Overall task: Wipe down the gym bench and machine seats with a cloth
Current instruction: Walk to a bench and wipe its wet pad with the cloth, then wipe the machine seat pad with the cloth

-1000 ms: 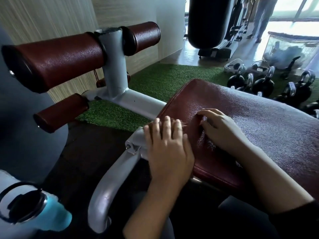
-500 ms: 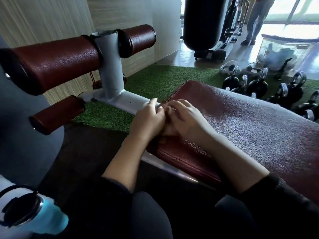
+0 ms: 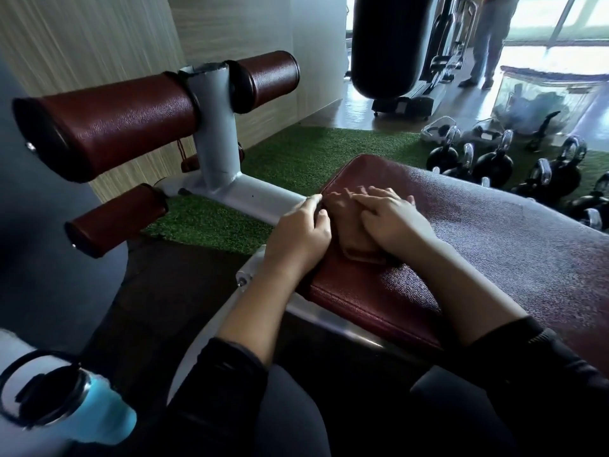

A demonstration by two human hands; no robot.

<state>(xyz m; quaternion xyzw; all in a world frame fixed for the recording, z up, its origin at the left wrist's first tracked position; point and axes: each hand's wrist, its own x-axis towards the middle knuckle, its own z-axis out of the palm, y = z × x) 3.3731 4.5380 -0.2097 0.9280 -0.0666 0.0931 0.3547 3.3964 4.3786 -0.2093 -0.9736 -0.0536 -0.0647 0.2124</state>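
Observation:
The dark red padded bench (image 3: 494, 258) runs from the centre to the right. A small reddish-brown cloth (image 3: 349, 232), close in colour to the pad, lies folded on the bench's near-left corner. My right hand (image 3: 395, 222) lies flat on top of the cloth with its fingers stretched forward. My left hand (image 3: 296, 239) sits at the pad's left edge, thumb and forefinger pinched on the cloth's border. Part of the cloth is hidden under both hands.
Red foot rollers (image 3: 115, 127) on a grey post (image 3: 214, 143) stand at the left. Several black kettlebells (image 3: 494, 163) sit on green turf (image 3: 313, 153) behind the bench. A blue water bottle (image 3: 66, 407) is at bottom left. A punching bag (image 3: 385, 44) and a standing person (image 3: 491, 37) are far back.
Both hands have slid forward along the pad from its near end to the left corner. They came together there, and the cloth now shows between them.

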